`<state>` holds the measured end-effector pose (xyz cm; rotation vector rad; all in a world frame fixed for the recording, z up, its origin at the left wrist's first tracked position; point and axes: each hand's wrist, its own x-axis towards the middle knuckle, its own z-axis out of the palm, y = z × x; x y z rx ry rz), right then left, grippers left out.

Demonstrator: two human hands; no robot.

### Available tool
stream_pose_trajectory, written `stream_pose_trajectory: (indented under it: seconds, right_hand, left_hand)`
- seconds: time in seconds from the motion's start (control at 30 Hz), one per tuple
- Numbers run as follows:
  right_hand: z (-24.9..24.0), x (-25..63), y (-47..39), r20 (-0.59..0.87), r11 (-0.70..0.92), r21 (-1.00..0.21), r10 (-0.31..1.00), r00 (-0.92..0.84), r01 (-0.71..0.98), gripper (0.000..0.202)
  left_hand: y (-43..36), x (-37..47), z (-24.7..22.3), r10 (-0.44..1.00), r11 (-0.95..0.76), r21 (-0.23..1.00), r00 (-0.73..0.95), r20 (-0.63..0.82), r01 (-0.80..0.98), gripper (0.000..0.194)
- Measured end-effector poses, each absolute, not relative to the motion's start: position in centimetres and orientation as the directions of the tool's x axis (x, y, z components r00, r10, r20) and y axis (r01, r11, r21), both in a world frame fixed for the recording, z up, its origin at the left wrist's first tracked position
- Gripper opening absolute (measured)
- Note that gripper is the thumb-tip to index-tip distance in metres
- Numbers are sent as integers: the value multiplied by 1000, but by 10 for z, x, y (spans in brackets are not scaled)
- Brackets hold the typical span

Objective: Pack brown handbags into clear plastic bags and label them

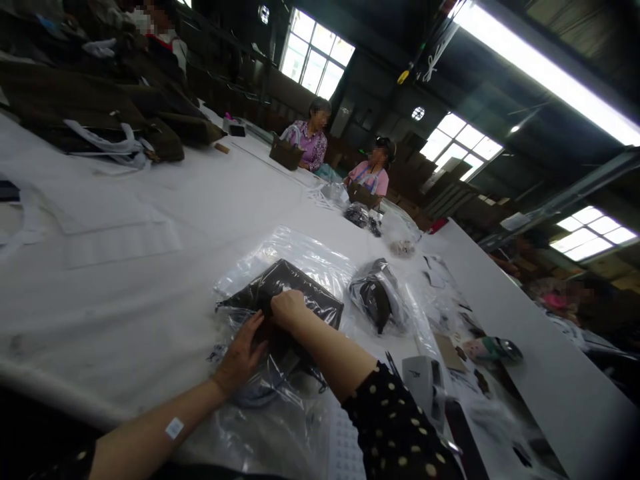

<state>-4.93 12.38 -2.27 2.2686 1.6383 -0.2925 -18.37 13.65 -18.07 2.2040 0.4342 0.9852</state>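
A dark item in clear plastic (310,288) lies on the white table in front of me. My right hand (289,308) is closed on top of it, the fingers curled down and what they grip hidden. Beside it, my left hand (243,357) rests at the near left side of the item, its thumb and fingers apart. Loose clear plastic (270,430) spreads toward me. To the right sits another dark item in clear plastic (376,300).
Dark bags (100,113) are piled at the far left of the white table (200,200). Two people sit across the table. On the right are a grey-white device (424,387), a bottle (493,349) and a sheet of bubble-patterned material (344,443).
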Motion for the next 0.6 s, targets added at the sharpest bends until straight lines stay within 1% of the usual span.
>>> stream_pose_trajectory:
  seconds: [0.1, 0.2, 0.23, 0.27, 0.3, 0.33, 0.37, 0.4, 0.43, 0.47, 0.53, 0.6]
  right_hand:
    - [-9, -28, 111, -235, -374, 189, 881, 412, 908, 37]
    - [10, -1, 67, -83, -467, 221, 866, 494, 856, 38]
    - [13, 5, 43, -40, -472, 223, 870, 492, 853, 37]
    - [12, 8, 17, 0, -435, 222, 895, 447, 872, 37]
    - [7, 7, -13, 25, -361, 222, 931, 365, 906, 41]
    - [-2, 4, -43, 57, -230, 226, 973, 223, 947, 46]
    - [-16, -3, -73, 70, -54, 235, 997, 39, 971, 51]
    - [-32, -13, -101, 63, 87, 243, 992, -105, 966, 54]
    - [-51, -24, -124, 68, 169, 247, 979, -191, 954, 56]
    - [-70, -36, -143, 86, 207, 244, 969, -233, 947, 55]
    - [-105, -58, -162, 123, 203, 219, 965, -233, 954, 51]
    - [-127, -74, -160, 119, 187, 125, 972, -202, 974, 43]
  left_hand:
    - [137, -182, -182, 473, -774, 633, 682, 557, 20, 37]
    - [137, -181, -183, 426, -812, 583, 703, 570, 20, 36]
    - [137, -181, -183, 418, -819, 574, 706, 572, 20, 36]
    - [137, -181, -183, 414, -821, 570, 708, 572, 19, 37]
    - [137, -181, -183, 412, -821, 571, 711, 569, 18, 37]
    - [138, -180, -182, 411, -817, 576, 716, 564, 16, 37]
    - [139, -180, -182, 409, -814, 581, 722, 559, 11, 38]
    - [140, -178, -181, 408, -808, 589, 727, 553, 6, 38]
    - [142, -175, -181, 407, -802, 597, 732, 546, 0, 39]
    - [144, -171, -181, 403, -797, 604, 738, 540, -7, 40]
    - [151, -161, -179, 385, -789, 614, 759, 525, -24, 42]
    - [160, -151, -174, 339, -791, 610, 793, 506, -51, 43]
